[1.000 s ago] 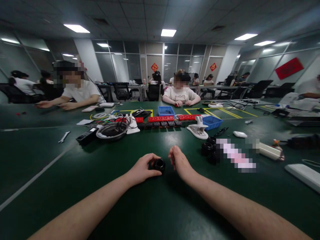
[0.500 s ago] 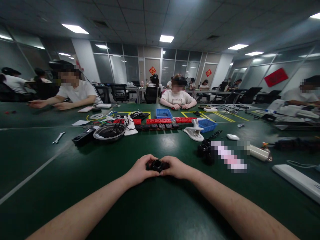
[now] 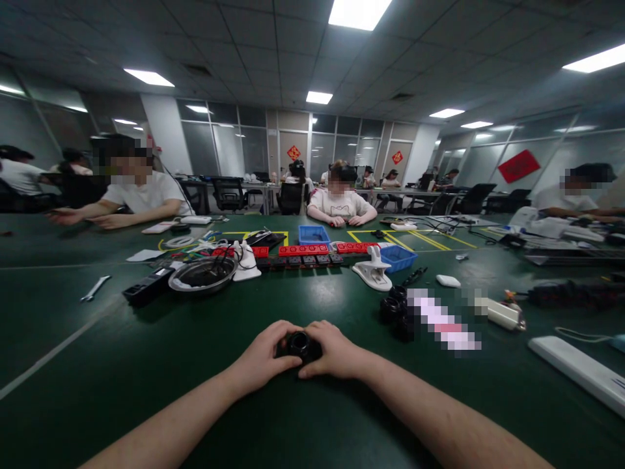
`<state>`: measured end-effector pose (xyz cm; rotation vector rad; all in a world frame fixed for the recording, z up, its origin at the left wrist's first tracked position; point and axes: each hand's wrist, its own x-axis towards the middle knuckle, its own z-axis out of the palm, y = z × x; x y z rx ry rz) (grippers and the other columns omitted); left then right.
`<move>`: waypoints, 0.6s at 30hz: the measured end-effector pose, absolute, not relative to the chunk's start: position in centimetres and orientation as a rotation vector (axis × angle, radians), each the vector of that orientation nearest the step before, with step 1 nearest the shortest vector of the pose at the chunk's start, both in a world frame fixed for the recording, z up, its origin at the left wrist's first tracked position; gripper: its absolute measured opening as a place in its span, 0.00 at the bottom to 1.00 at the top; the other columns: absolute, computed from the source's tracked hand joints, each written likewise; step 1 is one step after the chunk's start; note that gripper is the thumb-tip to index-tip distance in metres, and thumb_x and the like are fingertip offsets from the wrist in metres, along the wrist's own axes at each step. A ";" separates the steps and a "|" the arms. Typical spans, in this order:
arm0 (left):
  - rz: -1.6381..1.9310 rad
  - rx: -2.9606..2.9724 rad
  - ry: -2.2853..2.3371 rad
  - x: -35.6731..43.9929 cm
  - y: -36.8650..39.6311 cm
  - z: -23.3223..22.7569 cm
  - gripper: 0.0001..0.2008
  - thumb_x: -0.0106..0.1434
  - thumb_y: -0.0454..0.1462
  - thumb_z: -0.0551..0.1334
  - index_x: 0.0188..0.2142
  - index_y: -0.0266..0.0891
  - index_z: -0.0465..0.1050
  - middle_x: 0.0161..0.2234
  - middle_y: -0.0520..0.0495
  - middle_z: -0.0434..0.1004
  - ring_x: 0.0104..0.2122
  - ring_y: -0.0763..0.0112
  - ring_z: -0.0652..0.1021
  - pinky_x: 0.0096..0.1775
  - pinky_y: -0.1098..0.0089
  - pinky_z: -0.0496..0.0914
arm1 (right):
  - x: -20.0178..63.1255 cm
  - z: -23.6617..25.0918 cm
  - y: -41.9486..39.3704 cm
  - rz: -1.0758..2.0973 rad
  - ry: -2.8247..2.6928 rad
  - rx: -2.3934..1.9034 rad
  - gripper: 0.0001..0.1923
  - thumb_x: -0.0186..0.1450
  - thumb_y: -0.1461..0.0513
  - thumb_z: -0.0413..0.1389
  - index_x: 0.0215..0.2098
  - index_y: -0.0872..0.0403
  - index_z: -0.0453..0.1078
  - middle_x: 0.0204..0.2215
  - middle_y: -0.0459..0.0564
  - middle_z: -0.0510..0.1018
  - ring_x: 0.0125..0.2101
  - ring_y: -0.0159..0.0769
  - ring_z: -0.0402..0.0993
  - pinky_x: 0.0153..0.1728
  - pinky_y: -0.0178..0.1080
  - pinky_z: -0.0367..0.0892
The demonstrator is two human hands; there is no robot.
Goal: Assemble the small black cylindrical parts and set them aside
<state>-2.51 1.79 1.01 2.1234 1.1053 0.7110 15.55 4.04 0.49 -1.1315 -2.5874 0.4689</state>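
A small black round part [image 3: 299,344] with a hollow centre sits on the green table [image 3: 122,345] directly in front of me. My left hand [image 3: 261,357] grips it from the left and my right hand [image 3: 333,352] grips it from the right, fingers curled around its sides. A cluster of similar black round parts [image 3: 396,309] lies on the table to the right, beyond my right hand.
Further back lie a metal bowl [image 3: 201,276] with cables, a black power strip [image 3: 144,288], a wrench [image 3: 94,288], red and black blocks [image 3: 303,250], blue bins [image 3: 398,257], a white clamp [image 3: 374,270] and a white bar [image 3: 581,372]. People sit at the far side and right.
My right hand closed in from the right and took hold of the black part beside my left hand. The view tilted upward, showing more ceiling.
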 end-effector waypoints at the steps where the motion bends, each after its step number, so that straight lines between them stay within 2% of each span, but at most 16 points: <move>1: 0.708 2.124 1.087 -2.6 1.9 1.1 0.16 0.51 0.38 0.60 0.41 0.43 0.64 0.38 0.50 0.64 0.33 0.70 0.67 0.31 0.73 0.61 | 15.8 0.5 4.4 0.550 -2.606 -1.078 0.25 0.44 0.50 0.60 0.37 0.53 0.66 0.32 0.46 0.69 0.34 0.37 0.63 0.32 0.35 0.58; 4: 0.670 2.103 1.115 -2.7 2.0 1.1 0.18 0.50 0.37 0.60 0.42 0.44 0.64 0.35 0.51 0.64 0.31 0.72 0.66 0.29 0.74 0.60 | 16.2 0.3 5.2 0.711 -2.618 -0.999 0.17 0.47 0.57 0.60 0.34 0.54 0.67 0.30 0.44 0.70 0.32 0.33 0.64 0.31 0.32 0.58; 7: 0.654 2.072 1.181 -2.5 1.8 1.1 0.18 0.49 0.37 0.61 0.41 0.42 0.65 0.32 0.51 0.63 0.28 0.73 0.65 0.28 0.74 0.60 | 16.1 0.1 5.2 0.726 -2.577 -1.030 0.18 0.46 0.56 0.61 0.32 0.55 0.67 0.29 0.43 0.70 0.30 0.32 0.64 0.28 0.31 0.57; 12: 0.707 2.030 1.283 -1.7 1.4 0.8 0.17 0.46 0.38 0.62 0.37 0.39 0.66 0.30 0.51 0.63 0.27 0.72 0.65 0.28 0.73 0.60 | 14.9 -0.1 3.8 0.411 -2.514 -1.318 0.25 0.41 0.46 0.59 0.28 0.56 0.65 0.25 0.46 0.70 0.26 0.34 0.64 0.23 0.32 0.55; 15: 0.787 1.985 1.435 -1.1 1.2 0.5 0.16 0.45 0.39 0.62 0.36 0.38 0.66 0.31 0.50 0.63 0.28 0.70 0.66 0.28 0.72 0.61 | 13.9 -0.3 2.9 0.157 -2.462 -1.454 0.24 0.45 0.45 0.55 0.28 0.57 0.64 0.25 0.50 0.70 0.27 0.38 0.65 0.27 0.37 0.56; 18: 0.846 1.979 1.520 -0.9 1.0 0.3 0.16 0.45 0.40 0.62 0.35 0.37 0.66 0.31 0.49 0.64 0.29 0.68 0.67 0.29 0.71 0.61 | 13.5 -0.5 2.6 0.038 -2.435 -1.482 0.24 0.48 0.45 0.53 0.28 0.58 0.64 0.26 0.52 0.70 0.30 0.42 0.65 0.32 0.42 0.56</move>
